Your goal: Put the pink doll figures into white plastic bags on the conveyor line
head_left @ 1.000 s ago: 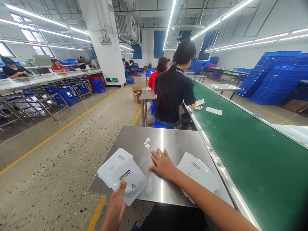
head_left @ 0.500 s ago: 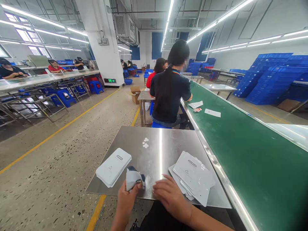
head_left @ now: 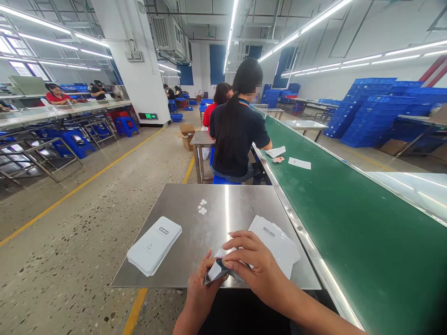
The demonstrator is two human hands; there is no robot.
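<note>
My left hand is closed around a small white-and-dark folded packet near the front edge of the metal table. The fingers of my right hand pinch the packet's upper right side, and they partly cover it. Something pale and shiny shows behind those fingers, too hidden to name. Left of my hands lies a neat stack of white printed cards. On the right, a looser pile of glossy white printed bags is partly behind my right hand. Several small white round stickers or discs lie farther back.
A steel table top is before me. Along its right side runs a green conveyor belt carrying a white strip and other flat pieces. A co-worker sits ahead, back to me. Blue crates stand at the right.
My left hand has moved right with the packet, tilting it. My right hand has come over from beside it and now grips it. The view has turned slightly to the right.
</note>
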